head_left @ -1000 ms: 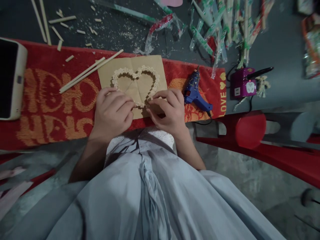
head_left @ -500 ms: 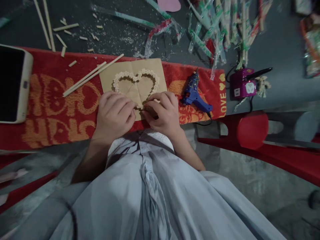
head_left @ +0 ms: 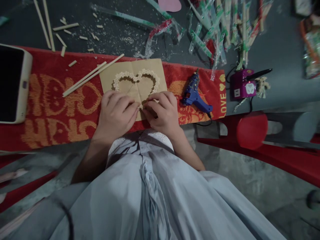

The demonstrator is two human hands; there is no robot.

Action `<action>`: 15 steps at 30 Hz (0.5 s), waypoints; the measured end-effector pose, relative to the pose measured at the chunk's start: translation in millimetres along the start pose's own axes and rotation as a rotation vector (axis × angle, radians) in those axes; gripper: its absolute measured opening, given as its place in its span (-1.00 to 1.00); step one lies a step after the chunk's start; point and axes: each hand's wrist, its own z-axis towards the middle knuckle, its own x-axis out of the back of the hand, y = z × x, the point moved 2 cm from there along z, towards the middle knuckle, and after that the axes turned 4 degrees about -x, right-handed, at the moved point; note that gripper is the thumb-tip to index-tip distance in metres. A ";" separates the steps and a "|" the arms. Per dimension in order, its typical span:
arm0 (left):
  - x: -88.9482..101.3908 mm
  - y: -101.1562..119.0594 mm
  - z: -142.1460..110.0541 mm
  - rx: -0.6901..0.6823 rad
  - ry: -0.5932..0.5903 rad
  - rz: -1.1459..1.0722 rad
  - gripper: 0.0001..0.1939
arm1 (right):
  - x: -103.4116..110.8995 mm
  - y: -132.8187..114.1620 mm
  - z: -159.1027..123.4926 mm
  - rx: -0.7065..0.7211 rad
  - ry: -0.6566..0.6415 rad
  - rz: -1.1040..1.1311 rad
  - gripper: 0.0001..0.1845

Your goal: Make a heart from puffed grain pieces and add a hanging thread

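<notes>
A heart-shaped outline built of small pale wooden pieces lies on a creased brown sheet of cardboard. Over its lower left side is my left hand, fingers curled and their tips pressed together near the heart's bottom point. My right hand is closed at the lower right side, its thumb and fingertips pinching at the same point. Both sets of fingertips nearly meet there and cover part of the outline. Whether they pinch the heart itself or a small loose piece is hidden.
A blue glue gun lies on the red towel, right of the cardboard. Chopsticks cross the cardboard's left corner. A phone is far left; wooden bits, wrappers and a purple power adapter are on the dark table.
My left fingertips have moved right, closer to the right hand at the heart's bottom point. My right hand has shifted slightly left and down. The view has shifted a little.
</notes>
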 end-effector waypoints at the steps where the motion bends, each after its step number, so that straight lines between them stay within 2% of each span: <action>1: -0.1 -0.2 -0.4 0.008 0.000 -0.008 -0.91 | 2.8 0.9 -0.3 0.005 0.003 0.004 -0.82; 7: -1.4 -1.4 -4.9 0.069 -0.010 -0.071 -0.86 | 22.3 10.2 -5.3 0.017 0.088 -0.015 -0.84; 11: -0.4 -1.2 -6.6 0.077 0.015 -0.130 -0.85 | 20.9 7.0 -7.2 0.028 0.079 -0.041 -0.87; 15: 1.7 -0.6 -6.4 0.056 -0.009 -0.093 -0.85 | 15.3 1.2 -6.7 0.031 0.099 -0.056 -0.85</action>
